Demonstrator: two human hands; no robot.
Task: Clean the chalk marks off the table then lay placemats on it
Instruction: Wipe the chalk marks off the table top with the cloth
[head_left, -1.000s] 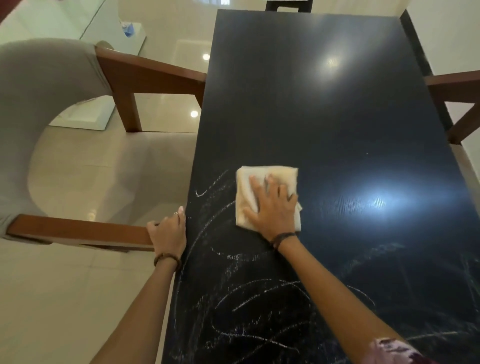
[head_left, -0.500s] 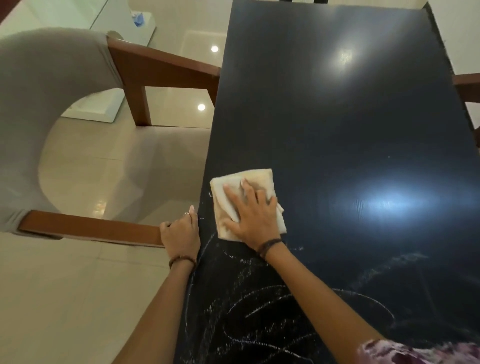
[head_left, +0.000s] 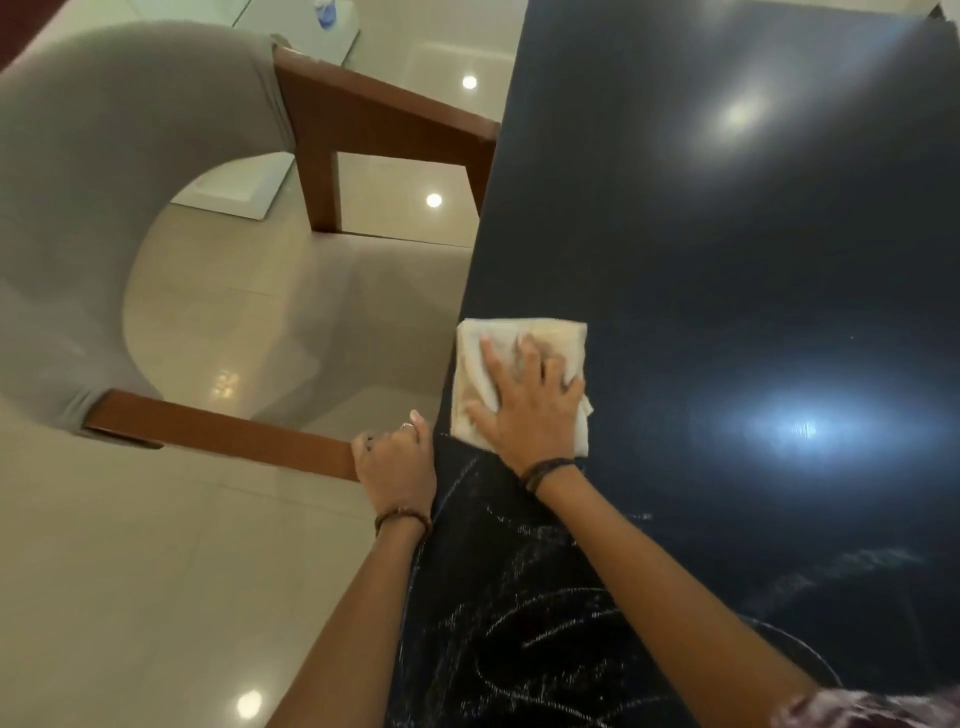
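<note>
on the dark tabletop (head_left: 727, 260) the right hand (head_left: 524, 410), fingers flat on the cloth (head_left: 519, 338), has swept it left to the edge, clearing marks there, while chalk marks (head_left: 519, 623) nearer the person remain and the left hand (head_left: 397, 462) keeps its curled grip on the edge.

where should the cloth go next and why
Probably pull the folded cream cloth back toward the body: the right hand presses it flat at the dark table's left edge, and white chalk scribbles lie just behind it, unwiped.

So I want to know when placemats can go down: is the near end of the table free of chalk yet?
No, white chalk marks still cover the table nearer than the cloth.
</note>
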